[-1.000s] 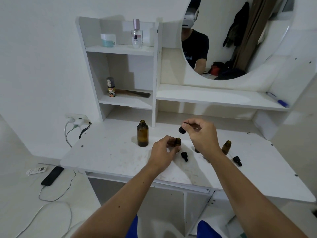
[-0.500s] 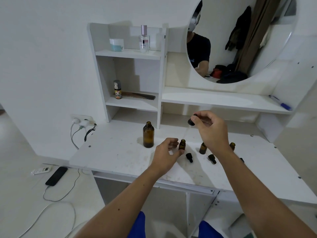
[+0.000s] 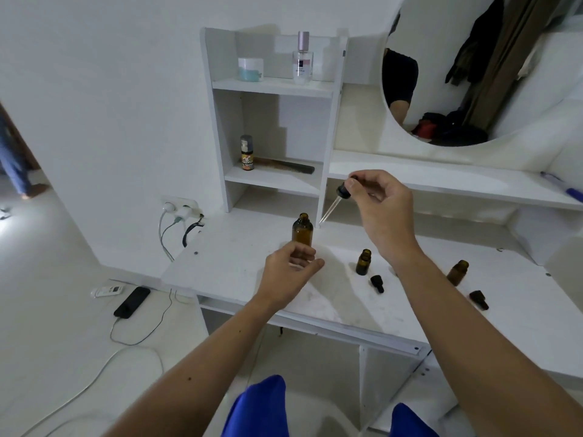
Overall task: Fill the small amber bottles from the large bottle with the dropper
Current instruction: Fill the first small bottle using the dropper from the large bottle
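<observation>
Large amber bottle (image 3: 302,230): standing upright and uncapped on the white counter (image 3: 239,266), below the shelf unit; the landmark for all entries.
Dropper (image 3: 336,203): hanging above and just right of the large bottle's mouth, glass tip slanting down-left, not touching it.
Right hand (image 3: 380,205): fingers pinching together on the dropper's black bulb.
Left hand (image 3: 291,268): hovering just in front of the large bottle, fingers loosely curled and apart, gripping nothing; contact with the bottle cannot be told.
Small amber bottle (image 3: 363,262): standing open, right of the large bottle.
Black cap (image 3: 377,283): lying right and nearer.
Second small bottle (image 3: 457,272): standing further right, well apart.
Second cap (image 3: 479,299): lying beside it.
Comb (image 3: 288,166): lying on the shelf above.
</observation>
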Motion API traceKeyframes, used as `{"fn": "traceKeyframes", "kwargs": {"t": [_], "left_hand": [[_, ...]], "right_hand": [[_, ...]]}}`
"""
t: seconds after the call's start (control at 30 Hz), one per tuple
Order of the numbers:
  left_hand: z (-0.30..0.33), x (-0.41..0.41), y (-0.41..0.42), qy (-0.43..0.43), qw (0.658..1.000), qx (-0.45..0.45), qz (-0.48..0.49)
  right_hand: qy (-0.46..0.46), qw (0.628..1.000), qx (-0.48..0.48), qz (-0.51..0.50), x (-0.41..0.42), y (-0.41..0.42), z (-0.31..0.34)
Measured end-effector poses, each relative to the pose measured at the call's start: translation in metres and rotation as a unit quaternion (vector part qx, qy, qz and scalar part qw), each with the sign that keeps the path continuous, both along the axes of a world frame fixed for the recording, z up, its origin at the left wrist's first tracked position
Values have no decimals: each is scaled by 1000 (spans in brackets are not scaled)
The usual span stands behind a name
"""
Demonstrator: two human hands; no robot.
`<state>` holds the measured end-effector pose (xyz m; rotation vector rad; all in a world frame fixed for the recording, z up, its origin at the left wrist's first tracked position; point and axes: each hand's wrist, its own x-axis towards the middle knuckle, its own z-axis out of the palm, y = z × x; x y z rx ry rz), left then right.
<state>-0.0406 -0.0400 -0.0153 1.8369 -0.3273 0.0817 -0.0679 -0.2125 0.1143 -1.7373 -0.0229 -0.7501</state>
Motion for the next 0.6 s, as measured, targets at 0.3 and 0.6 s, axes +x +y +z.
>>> {"fn": "traceKeyframes", "kwargs": {"t": [0.3, 0.6], "left_hand": [[2, 16, 9, -27, 995, -16, 94], [-2, 33, 3, -2, 997, -36, 70]], "right_hand": [[-16, 1000, 11, 8, 27, 18, 2], [14, 998, -52, 33, 46, 24, -12]]}}
